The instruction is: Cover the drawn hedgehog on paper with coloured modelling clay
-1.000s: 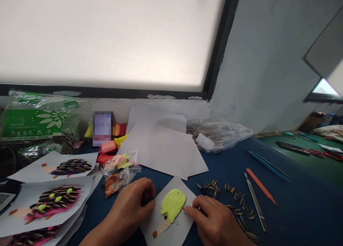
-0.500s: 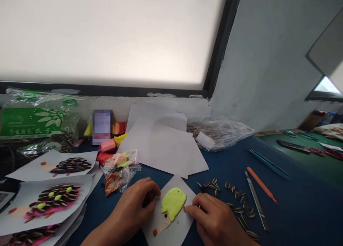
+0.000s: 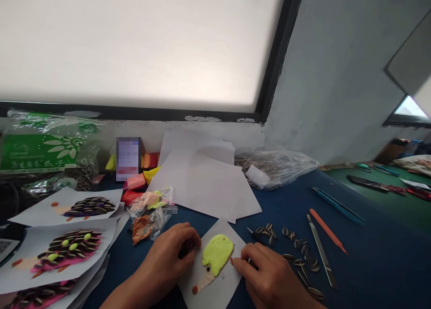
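Observation:
A small white sheet of paper (image 3: pixel 227 295) lies turned cornerwise in front of me. On it is a hedgehog figure in modelling clay, with a yellow-green clay body (image 3: pixel 218 253), a pale clay snout (image 3: pixel 206 280), a dark eye and a brown nose (image 3: pixel 195 289). My left hand (image 3: pixel 173 253) is curled at the sheet's left edge, thumb and fingers holding it. At the body's right edge, my right hand (image 3: pixel 266 271) pinches a tiny orange-brown piece of clay (image 3: pixel 231 260) against the sheet. Pencil lines show beside the body.
Sunflower seeds (image 3: pixel 299 244) lie to the right, near a metal blade tool (image 3: pixel 321 251), an orange tool (image 3: pixel 328 231) and blue tweezers (image 3: pixel 337 204). Finished hedgehog pictures (image 3: pixel 67 250) are stacked left. Behind are clay bags (image 3: pixel 151 210), white sheets (image 3: pixel 205 183) and a seed bag (image 3: pixel 43 152).
Almost nothing differs. Both hands keep their places at the sheet, and the orange-brown clay piece stays at the body's right edge under my right fingertips.

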Demonstrator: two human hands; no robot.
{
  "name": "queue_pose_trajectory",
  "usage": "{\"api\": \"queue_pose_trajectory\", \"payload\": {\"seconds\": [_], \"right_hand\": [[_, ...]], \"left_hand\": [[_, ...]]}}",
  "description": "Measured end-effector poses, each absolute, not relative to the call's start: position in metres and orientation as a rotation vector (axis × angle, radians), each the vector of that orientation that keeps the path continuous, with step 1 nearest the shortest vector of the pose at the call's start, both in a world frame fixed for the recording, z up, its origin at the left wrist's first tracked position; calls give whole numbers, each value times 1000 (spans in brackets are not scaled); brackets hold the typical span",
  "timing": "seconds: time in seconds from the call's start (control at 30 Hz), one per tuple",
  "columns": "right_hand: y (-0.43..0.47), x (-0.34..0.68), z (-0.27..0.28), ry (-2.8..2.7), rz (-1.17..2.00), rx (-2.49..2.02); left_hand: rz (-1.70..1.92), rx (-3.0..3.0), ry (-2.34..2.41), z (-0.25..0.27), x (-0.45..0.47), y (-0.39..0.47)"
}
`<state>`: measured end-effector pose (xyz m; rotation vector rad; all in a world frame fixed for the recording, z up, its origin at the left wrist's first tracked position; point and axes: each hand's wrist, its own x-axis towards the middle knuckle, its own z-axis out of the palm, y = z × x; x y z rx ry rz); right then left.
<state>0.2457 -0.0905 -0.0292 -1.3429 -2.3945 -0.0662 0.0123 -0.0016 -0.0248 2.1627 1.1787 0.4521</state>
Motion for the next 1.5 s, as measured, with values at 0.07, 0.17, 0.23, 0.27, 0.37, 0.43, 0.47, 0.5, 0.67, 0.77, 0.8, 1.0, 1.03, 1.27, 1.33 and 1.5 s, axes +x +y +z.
{"api": "queue_pose_trajectory", "payload": {"seconds": [0.07, 0.17, 0.23, 0.27, 0.37, 0.43, 0.47, 0.5, 0.67, 0.77, 0.8, 1.0, 1.03, 1.27, 1.33, 1.5], "right_hand": [[-91, 246, -30, -2392, -61, -1330], [-90, 247, -30, -2382, -54, -1324], [-90, 248, -30, -2386, -55, -1332], [-90, 248, -30, -2391, -60, -1336], [-90, 247, -28, -2401, -80, -1339], [-90, 246, -26, -2403, -92, -1330], [-90, 245, -25, -2402, -105, -1324], [-91, 245, -24, -2399, -120, -1318], [-90, 241, -23, -2395, -157, -1315], [-90, 240, -24, -2399, -158, -1332], [-89, 240, -25, -2395, -168, -1333], [-90, 239, -26, -2345, -203, -1319], [-90, 239, -26, -2345, -199, -1324], [-91, 240, -25, -2362, -106, -1346], [-91, 240, -24, -2357, -87, -1347], [-90, 244, -22, -2356, 40, -1366]], "left_hand": [[445, 2161, 1179, -25, 12, -1], [439, 2159, 1179, -24, 12, -1], [436, 2159, 1177, -24, 12, -1], [437, 2159, 1180, -24, 12, -1], [443, 2161, 1191, -25, 13, -1], [442, 2160, 1188, -24, 13, -1], [443, 2157, 1184, -24, 12, -1], [443, 2153, 1179, -23, 12, -1], [552, 2169, 1142, -19, 11, -5], [711, 2374, 980, -19, 20, -14], [741, 2475, 900, -19, 25, -19], [628, 2979, 692, -20, 49, -38], [616, 3009, 678, -20, 50, -39], [606, 3068, 660, -26, 54, -38], [539, 3079, 660, -26, 53, -38], [485, 3084, 661, -21, 53, -39]]}}
